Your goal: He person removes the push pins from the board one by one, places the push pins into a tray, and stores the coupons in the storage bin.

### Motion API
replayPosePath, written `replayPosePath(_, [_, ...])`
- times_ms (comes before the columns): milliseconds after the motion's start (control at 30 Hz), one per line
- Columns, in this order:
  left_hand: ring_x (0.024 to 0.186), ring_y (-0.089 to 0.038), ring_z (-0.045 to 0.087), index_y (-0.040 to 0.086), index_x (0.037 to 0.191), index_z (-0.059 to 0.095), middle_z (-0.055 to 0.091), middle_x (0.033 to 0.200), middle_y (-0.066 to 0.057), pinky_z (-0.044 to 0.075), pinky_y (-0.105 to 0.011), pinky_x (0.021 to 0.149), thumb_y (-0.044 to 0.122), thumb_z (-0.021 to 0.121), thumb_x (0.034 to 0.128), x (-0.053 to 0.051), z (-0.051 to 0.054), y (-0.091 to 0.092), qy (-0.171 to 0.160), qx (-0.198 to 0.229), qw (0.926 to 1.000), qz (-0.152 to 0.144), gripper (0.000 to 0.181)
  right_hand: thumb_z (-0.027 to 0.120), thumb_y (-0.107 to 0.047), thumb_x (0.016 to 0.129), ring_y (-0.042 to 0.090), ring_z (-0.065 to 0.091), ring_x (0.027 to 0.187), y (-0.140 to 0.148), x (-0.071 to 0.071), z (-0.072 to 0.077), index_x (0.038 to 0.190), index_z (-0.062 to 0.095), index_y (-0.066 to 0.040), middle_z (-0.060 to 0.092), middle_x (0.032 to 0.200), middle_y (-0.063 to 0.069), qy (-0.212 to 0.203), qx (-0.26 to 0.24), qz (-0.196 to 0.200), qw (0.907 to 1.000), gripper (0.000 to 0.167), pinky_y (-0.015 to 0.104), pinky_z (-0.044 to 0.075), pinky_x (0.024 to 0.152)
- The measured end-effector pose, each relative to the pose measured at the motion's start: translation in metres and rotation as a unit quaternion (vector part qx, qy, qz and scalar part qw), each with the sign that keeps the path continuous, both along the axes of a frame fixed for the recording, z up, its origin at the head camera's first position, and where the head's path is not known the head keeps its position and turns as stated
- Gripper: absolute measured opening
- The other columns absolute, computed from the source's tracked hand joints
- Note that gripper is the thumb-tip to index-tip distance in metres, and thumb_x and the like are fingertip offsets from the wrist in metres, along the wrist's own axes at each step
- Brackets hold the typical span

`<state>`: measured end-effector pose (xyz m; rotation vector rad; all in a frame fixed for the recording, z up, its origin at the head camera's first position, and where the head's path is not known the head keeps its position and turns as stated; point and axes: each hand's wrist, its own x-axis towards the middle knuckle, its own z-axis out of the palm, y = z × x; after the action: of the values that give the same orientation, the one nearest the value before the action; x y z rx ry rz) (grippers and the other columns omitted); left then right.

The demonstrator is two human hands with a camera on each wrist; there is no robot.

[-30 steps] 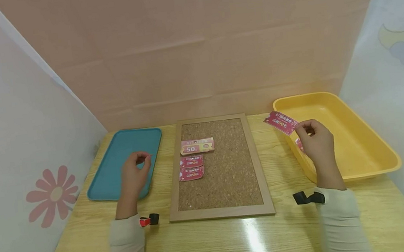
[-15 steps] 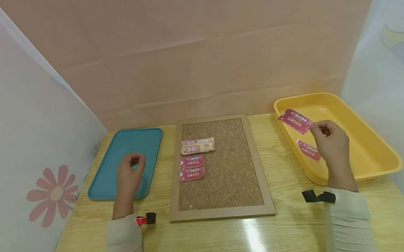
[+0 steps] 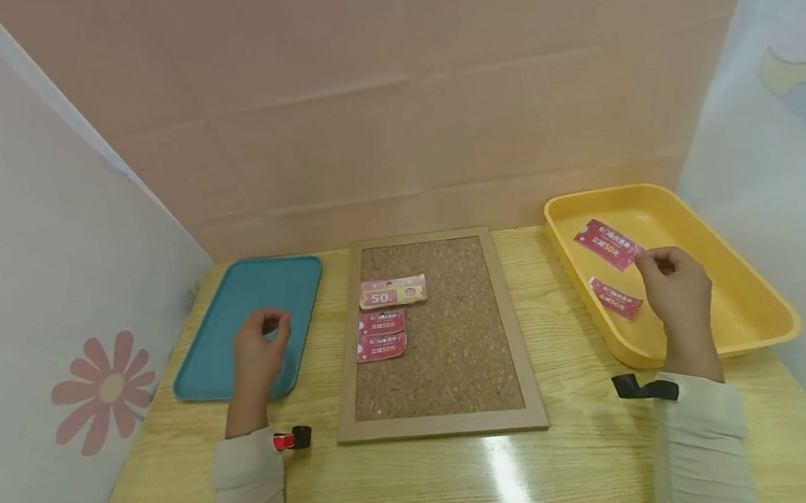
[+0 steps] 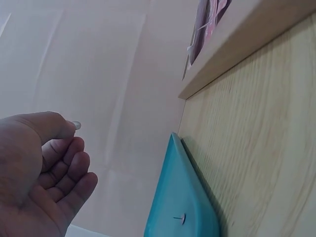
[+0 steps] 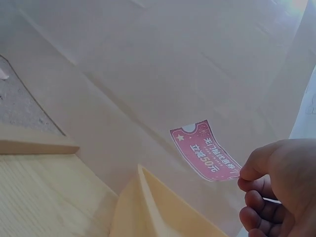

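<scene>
My left hand (image 3: pixel 259 357) is above the right side of the teal tray (image 3: pixel 230 315), thumb and forefinger pinched together. In the left wrist view a small pale round thing, seemingly a pin (image 4: pixel 76 125), shows at the tips of this hand (image 4: pixel 44 163). My right hand (image 3: pixel 680 293) pinches the corner of a pink coupon (image 3: pixel 608 245) over the yellow bin (image 3: pixel 724 287). The right wrist view shows the coupon (image 5: pixel 207 153) hanging out from the fingers of that hand (image 5: pixel 276 182). Another pink coupon (image 3: pixel 616 298) lies in the bin.
Between the trays lies a wood-framed cork board (image 3: pixel 454 363). At its left are a pink-and-yellow coupon (image 3: pixel 393 292) and two smaller pink ones (image 3: pixel 382 324). A loose pin (image 4: pixel 183 218) lies in the teal tray. Fabric screens surround the table.
My right hand has moved right, carrying its coupon from the bin's left rim to over the bin, uncovering the coupon inside. My left hand has shifted slightly left.
</scene>
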<state>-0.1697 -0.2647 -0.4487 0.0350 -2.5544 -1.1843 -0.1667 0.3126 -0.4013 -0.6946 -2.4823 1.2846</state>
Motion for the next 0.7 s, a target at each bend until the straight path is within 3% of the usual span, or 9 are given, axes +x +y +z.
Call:
replayPosePath(233, [0.100, -0.031, 0.058, 0.004, 0.107, 0.063, 0.061, 0.106, -0.014, 0.047, -0.048, 0.084, 0.029, 0.058, 0.0983, 0.000, -0.002, -0.003, -0.016, -0.013, 0.9997, 0.015, 0.026, 0.044, -0.045, 0.097, 0.020, 0.048, 0.093, 0.007, -0.002, -0.010, 0.124, 0.058, -0.003, 0.055, 0.110, 0.009, -0.024, 0.041, 0.013, 0.9988, 0.051, 0.034, 0.040, 0.068])
replayPosePath(700, [0.088, -0.032, 0.060, -0.001, 0.107, 0.064, 0.063, 0.102, -0.020, 0.050, -0.045, 0.071, 0.021, 0.055, 0.0992, 0.000, -0.007, -0.009, -0.094, -0.055, 0.9936, 0.030, 0.025, 0.042, -0.035, 0.097, 0.033, 0.051, 0.091, 0.013, 0.000, -0.023, 0.123, 0.056, 0.003, 0.056, 0.110, 0.021, -0.050, 0.090, 0.047, 0.9936, 0.048, 0.037, 0.042, 0.062])
